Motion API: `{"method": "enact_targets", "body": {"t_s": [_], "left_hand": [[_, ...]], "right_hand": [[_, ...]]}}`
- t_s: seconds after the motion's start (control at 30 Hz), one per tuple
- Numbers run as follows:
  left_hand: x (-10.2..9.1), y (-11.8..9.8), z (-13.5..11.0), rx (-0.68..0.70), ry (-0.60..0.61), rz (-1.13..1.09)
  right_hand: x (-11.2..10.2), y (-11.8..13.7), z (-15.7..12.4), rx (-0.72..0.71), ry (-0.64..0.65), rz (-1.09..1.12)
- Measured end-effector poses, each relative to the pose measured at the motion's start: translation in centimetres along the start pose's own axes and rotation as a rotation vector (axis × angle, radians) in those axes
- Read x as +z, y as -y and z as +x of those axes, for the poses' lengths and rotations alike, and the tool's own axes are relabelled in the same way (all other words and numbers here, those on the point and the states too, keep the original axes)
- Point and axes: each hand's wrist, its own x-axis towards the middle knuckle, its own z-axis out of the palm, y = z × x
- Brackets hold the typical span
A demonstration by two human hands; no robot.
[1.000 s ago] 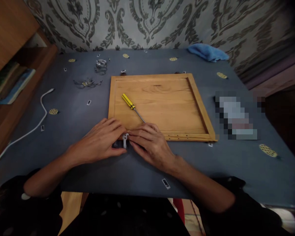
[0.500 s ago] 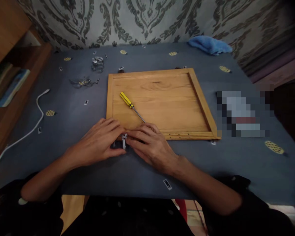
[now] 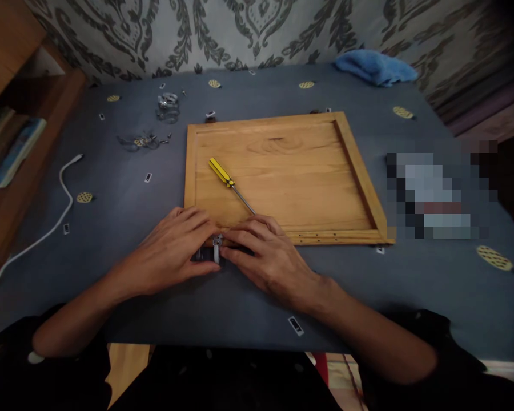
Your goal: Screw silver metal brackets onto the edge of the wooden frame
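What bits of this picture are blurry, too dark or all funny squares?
In the head view, funny squares cover a patch right of the wooden panel; in that same head view, the top right corner fades to black, the black sleeves lose detail, and the metal piece by the left hand looks soft.

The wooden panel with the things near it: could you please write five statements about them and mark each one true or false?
1. A yellow-handled screwdriver lies on the wooden panel. True.
2. The left hand and the right hand are at a small metal fitting by the panel's near edge. True.
3. The right hand grips the screwdriver's handle. False: no hand is on the handle.
4. A white cable lies left of the panel. True.
5. The screwdriver's shaft points away from the person. False: it points toward the right hand.
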Motion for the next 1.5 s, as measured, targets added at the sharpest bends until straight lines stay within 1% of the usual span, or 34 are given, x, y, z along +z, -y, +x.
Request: {"method": "enact_targets", "body": {"t_s": [0.3, 0.77, 1.03, 1.23, 1.5], "left_hand": [[-0.18, -0.26, 0.21, -0.005, 0.011, 0.005], [-0.1, -0.34, 0.04, -0.018, 0.023, -0.025], [0.05, -0.31, 0.04, -0.001, -0.018, 0.016], [0.16, -0.48, 0.11, -0.001, -0.041, 0.031], [0.17, -0.4, 0.11, -0.002, -0.036, 0.03]], "right_hand": [[0.0, 0.06, -0.06, 0.02, 0.012, -0.01], [0.03, 0.06, -0.01, 0.014, -0.006, 0.02], [-0.08, 0.13, -0.03, 0.026, 0.014, 0.04], [-0.26, 0.07, -0.01, 0.019, -0.005, 0.027], [-0.17, 0.15, -0.05, 0.02, -0.007, 0.038]]}}
